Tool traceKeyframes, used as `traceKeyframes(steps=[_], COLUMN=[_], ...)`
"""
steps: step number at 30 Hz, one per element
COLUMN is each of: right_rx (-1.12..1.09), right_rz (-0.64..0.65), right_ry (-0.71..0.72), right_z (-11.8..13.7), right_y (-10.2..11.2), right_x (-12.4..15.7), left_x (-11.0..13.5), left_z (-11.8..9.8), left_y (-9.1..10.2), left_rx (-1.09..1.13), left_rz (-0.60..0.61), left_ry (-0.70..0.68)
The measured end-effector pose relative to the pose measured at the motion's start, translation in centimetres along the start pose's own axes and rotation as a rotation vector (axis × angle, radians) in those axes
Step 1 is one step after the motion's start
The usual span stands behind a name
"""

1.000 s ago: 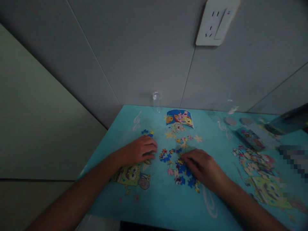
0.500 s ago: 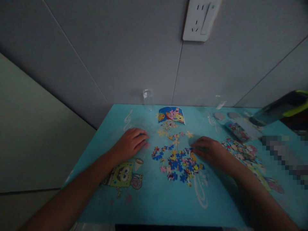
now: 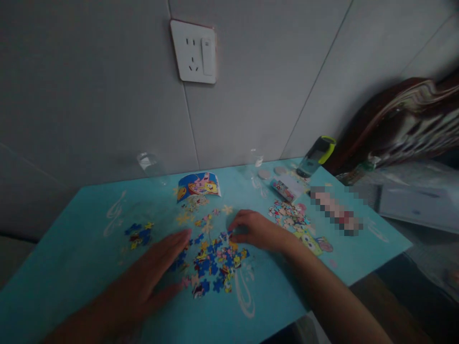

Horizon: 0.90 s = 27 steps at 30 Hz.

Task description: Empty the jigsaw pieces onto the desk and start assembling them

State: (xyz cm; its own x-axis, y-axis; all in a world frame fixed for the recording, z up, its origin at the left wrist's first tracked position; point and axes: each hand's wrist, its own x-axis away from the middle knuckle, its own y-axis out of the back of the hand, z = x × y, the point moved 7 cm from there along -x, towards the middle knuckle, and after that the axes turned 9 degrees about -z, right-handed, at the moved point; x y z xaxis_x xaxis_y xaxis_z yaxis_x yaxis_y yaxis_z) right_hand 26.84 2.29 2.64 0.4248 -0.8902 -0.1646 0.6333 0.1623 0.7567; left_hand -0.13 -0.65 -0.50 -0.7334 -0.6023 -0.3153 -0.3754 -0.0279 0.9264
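Note:
A spread of small jigsaw puzzle pieces (image 3: 211, 260), mostly blue with yellow and pink, lies on the light blue table (image 3: 276, 286). My left hand (image 3: 158, 270), somewhat blurred, reaches in flat at the left edge of this spread. Its fingers are stretched out, the thumb is apart, and it covers some pieces. At the upper right edge, my right hand (image 3: 251, 230) has its fingers curled and the thumb close to the index tip, by a piece at the fingertips. Left of my left hand is a smaller cluster of blue and yellow pieces (image 3: 139, 235).
A curved cartoon picture card (image 3: 199, 186) stands behind the pieces. Clear plastic containers (image 3: 152, 167) are near the wall. To the right lie another heap of pieces (image 3: 289, 214), a small box (image 3: 283, 189), grey round lids (image 3: 264, 174) and a dark bottle (image 3: 315, 156).
The view has swung right. My left hand has moved toward the main spread and nearer me, uncovering the small cluster on the left. My right hand remains by the spread's right edge.

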Motion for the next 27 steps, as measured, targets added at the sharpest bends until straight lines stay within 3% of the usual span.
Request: traceKeyframes(steps=[5, 11, 15, 21, 27], right_rx=[-0.040, -0.113, -0.152, -0.368, -0.534], right_rz=[-0.009, 0.006, -0.042, -0.285, -0.249], right_ry=[-0.020, -0.072, -0.146, -0.258, -0.213], right_z=[-0.9, -1.4, -1.6, -1.1, 0.8], right_y=[0.0, -0.3, -0.8, -0.6, -2.5], right_x=[-0.4, -0.4, -0.5, -0.6, -0.3], left_x=[-2.9, -7.3, -7.4, -6.5, -6.6], left_z=[-3.6, -5.3, -5.2, -3.9, -2.8], left_y=[-2.1, -3.0, -2.9, -2.7, -2.2], left_rx=[-0.002, -0.099, -0.127, -0.033, 0.172], left_rz=[0.074, 0.015, -0.009, -0.121, -0.209], left_ry=[-0.143, -0.152, -0.156, -0.126, -0.018])
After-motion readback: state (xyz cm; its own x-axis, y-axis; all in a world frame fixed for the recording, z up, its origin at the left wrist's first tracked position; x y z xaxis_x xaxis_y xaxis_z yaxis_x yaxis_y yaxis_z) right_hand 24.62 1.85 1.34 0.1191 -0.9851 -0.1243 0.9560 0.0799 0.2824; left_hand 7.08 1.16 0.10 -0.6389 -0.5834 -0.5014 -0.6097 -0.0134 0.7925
